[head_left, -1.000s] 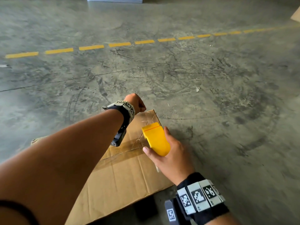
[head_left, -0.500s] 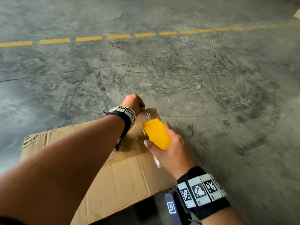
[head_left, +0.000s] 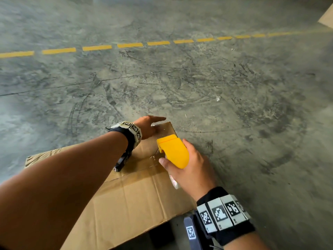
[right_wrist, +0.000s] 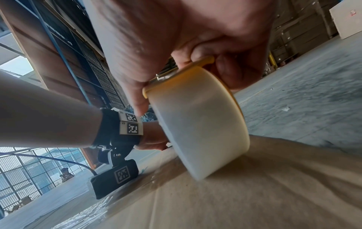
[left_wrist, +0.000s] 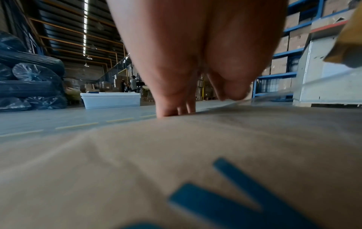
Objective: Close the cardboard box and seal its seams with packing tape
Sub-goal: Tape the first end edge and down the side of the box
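Crouched low over a closed cardboard box [head_left: 126, 192] that fills the lower centre of the head view, you grip a yellow tape dispenser [head_left: 173, 150] in your right hand [head_left: 191, 170], fingers and thumb curled round its housing. From the right wrist view, the pale roll of packing tape [right_wrist: 197, 128] sits in the middle of the frame, its lower edge touching the box top. Your left hand [head_left: 149, 126] lies flat at the box's far corner, just above the dispenser in the head view, fingers straight and spread narrow, pressing down on a strip of clear tape [head_left: 162, 128]. Beyond, across the upper part of the frame, a dashed yellow line [head_left: 129, 45] crosses the grey concrete floor [head_left: 252, 105].
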